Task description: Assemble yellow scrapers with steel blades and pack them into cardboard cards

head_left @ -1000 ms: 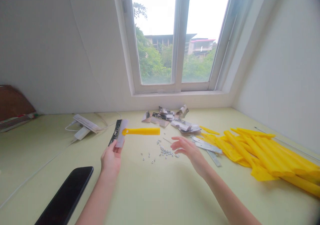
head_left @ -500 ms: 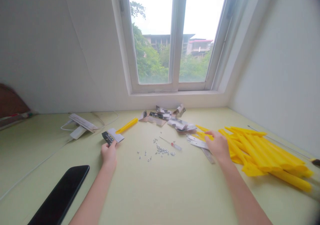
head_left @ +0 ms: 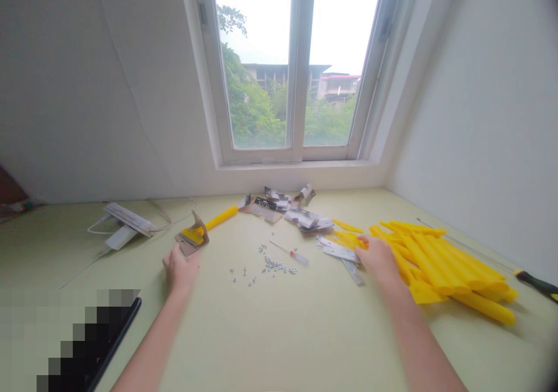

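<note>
My left hand (head_left: 181, 269) is closed on the lower edge of a cardboard sleeve (head_left: 190, 247), which sits folded around the wide yellow head of a yellow-handled scraper (head_left: 223, 216). The scraper's handle points away to the right, towards the paper packaging. On the right, my right hand (head_left: 380, 256) has its fingertips together at the edge of a flat yellow plastic piece (head_left: 346, 240). Flat metal blades (head_left: 337, 250) lie just below that piece, close to the fingers. Between the hands are a small clear-handled screwdriver (head_left: 299, 258) and several scattered nuts and screws (head_left: 274, 264).
Many yellow plastic handles (head_left: 453, 258) are heaped to the right of my right hand. Behind them lies a long tool with a black handle (head_left: 538, 284). Torn card packaging (head_left: 270, 209) sits under the window. A power strip (head_left: 128, 218) with cables stands at left; a dark object (head_left: 117, 340) is partly pixelated.
My left hand has turned the cardboard sleeve, so its brown side and the yellow head now show instead of the printed side. The right hand's fingers have closed in at the yellow piece.
</note>
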The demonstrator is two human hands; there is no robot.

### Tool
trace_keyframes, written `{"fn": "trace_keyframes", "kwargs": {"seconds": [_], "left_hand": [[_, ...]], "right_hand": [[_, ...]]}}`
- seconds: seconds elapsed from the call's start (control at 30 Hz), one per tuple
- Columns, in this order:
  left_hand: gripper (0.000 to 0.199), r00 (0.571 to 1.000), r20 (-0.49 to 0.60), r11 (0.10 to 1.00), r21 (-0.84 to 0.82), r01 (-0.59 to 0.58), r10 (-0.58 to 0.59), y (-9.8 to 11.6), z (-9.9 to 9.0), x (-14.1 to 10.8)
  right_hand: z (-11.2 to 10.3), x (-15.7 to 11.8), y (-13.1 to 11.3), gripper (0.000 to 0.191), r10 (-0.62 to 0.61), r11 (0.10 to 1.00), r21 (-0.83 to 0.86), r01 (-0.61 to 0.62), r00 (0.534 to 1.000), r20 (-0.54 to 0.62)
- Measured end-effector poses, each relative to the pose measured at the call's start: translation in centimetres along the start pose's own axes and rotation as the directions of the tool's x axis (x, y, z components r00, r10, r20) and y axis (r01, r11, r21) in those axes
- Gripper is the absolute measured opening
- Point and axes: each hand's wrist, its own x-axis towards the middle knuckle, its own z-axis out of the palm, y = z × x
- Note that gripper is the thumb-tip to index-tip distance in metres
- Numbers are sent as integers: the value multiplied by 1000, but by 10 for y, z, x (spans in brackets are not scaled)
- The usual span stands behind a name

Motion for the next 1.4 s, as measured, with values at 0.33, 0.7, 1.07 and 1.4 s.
{"fn": "trace_keyframes", "kwargs": {"seconds": [0.33, 0.7, 1.07, 1.4], "left_hand": [[44, 998, 1, 994, 82, -69, 69, -1, -2, -9], [33, 983, 49, 983, 38, -178, 176, 3, 1, -17], [30, 881, 78, 884, -31, -466, 467, 27, -5, -39], [32, 541, 698, 852, -519, -68, 469, 66, -8, -97]], "right_hand": [[-23, -7, -13, 34, 26, 999, -20, -30, 984, -178], [-29, 2, 31, 53, 330, 941, -52, -334, 941, -66], [-47, -19, -63, 53, 335, 306, 951, 42, 930, -149], [-27, -68, -129, 17, -143, -262, 946, -191, 977, 158]]}}
